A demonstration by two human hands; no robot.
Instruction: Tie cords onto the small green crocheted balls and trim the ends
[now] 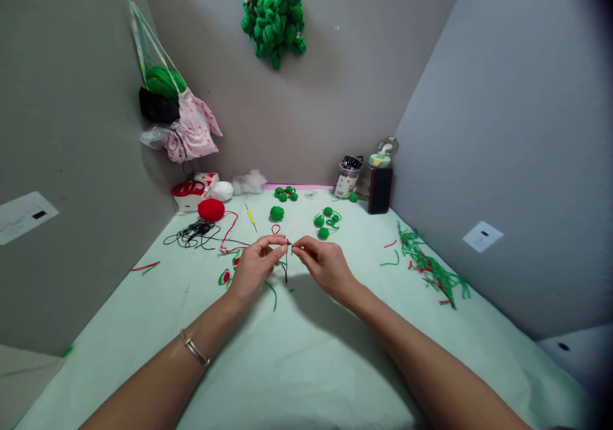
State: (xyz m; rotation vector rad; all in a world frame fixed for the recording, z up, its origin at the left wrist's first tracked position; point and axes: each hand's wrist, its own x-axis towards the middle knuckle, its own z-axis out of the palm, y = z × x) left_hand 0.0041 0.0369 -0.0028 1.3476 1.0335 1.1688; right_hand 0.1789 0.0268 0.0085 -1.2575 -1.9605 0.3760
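Observation:
My left hand (253,264) and my right hand (328,262) meet over the middle of the table, fingertips pinched close together. Between them is a small dark bit of black yarn (286,273), whose end dangles below the fingers. Exactly how it is looped or knotted is too small to make out. A red yarn loop (276,229) shows just beyond my left fingers. From the left, a black yarn tangle (195,234) and a red yarn ball (211,210) send strands toward my left hand. Small red-and-green crocheted pieces (225,277) lie beside it, partly covered.
A yellow-handled crochet hook (250,216), a green yarn ball (276,213) and small green balls (324,232) lie beyond my hands. Yarn scraps (433,267) are heaped at right. A pen holder (347,178) and dark box (380,190) stand at the back; bags (194,126) hang left.

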